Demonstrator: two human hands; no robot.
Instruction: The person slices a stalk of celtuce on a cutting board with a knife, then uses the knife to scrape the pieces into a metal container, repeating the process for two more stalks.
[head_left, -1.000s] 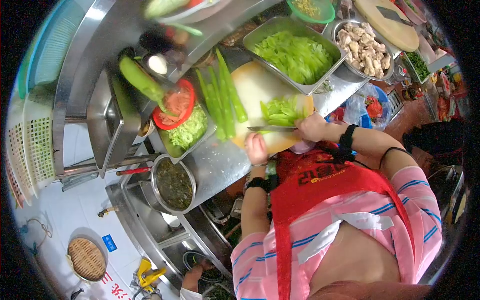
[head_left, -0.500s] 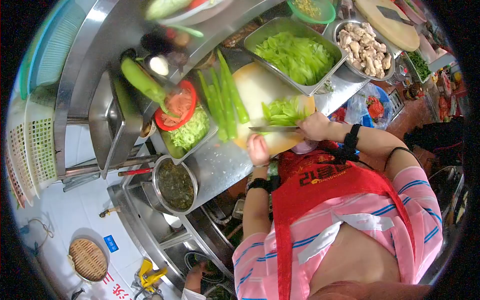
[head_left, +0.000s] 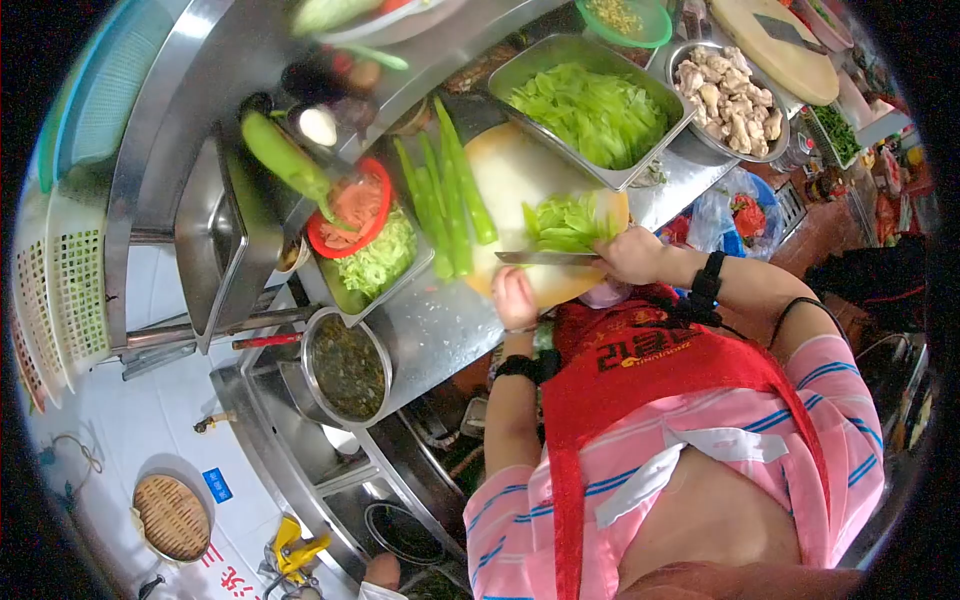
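Note:
My right hand [head_left: 631, 255] is closed around the handle of a knife [head_left: 545, 258], whose blade points left across the near part of a round cutting board [head_left: 505, 165]. Just beyond the blade lies a pile of sliced green stalk [head_left: 565, 222]. Close to the knife's tip, at the board's near edge, my left hand [head_left: 514, 298] has its fingers curled together; whatever they hold, if anything, is hidden. Several long green stalks [head_left: 455, 200], celery-like, rest side by side along the board's left edge.
Behind the board stands a steel pan of green slices [head_left: 590, 110], beside a bowl of pale meat pieces [head_left: 728, 100]. To the left are a red bowl of pink slices [head_left: 350, 210], a tray of shredded greens [head_left: 380, 260] and a pot of dark liquid [head_left: 347, 368]. Another person's limb [head_left: 382, 570] shows below.
Both hands and the knife stay in almost the same place. The other person's limb at the bottom has dropped lower, with less of it showing.

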